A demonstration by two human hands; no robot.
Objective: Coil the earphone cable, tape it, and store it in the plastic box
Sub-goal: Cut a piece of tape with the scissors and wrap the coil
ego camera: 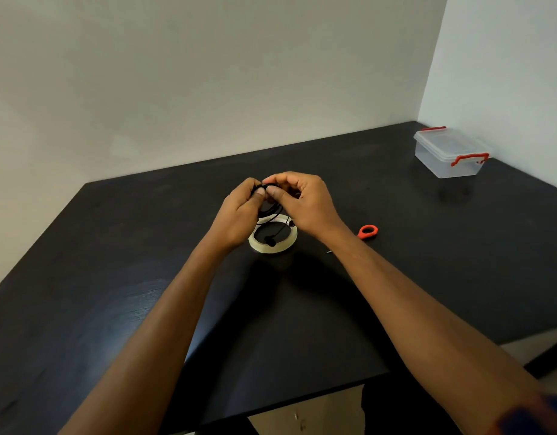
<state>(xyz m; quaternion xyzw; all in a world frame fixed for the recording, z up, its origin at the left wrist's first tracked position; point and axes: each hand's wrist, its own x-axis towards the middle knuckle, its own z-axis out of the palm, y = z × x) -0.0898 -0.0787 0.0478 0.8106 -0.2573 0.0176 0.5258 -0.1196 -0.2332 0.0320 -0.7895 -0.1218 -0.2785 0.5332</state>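
Above the middle of the black table, my left hand (pixel 243 208) and my right hand (pixel 305 204) meet and both pinch a coiled black earphone cable (pixel 271 210). Loops of it hang down between the hands, and one earbud (pixel 271 242) dangles inside a roll of pale tape (pixel 272 237) that lies flat on the table just below. The clear plastic box (pixel 450 153) with red clips stands closed at the far right corner, well away from both hands.
Scissors with an orange handle (pixel 368 232) lie right of the tape, partly hidden under my right forearm. The black table (pixel 114 277) meets grey walls at the back and right. Its front edge runs near my elbows.
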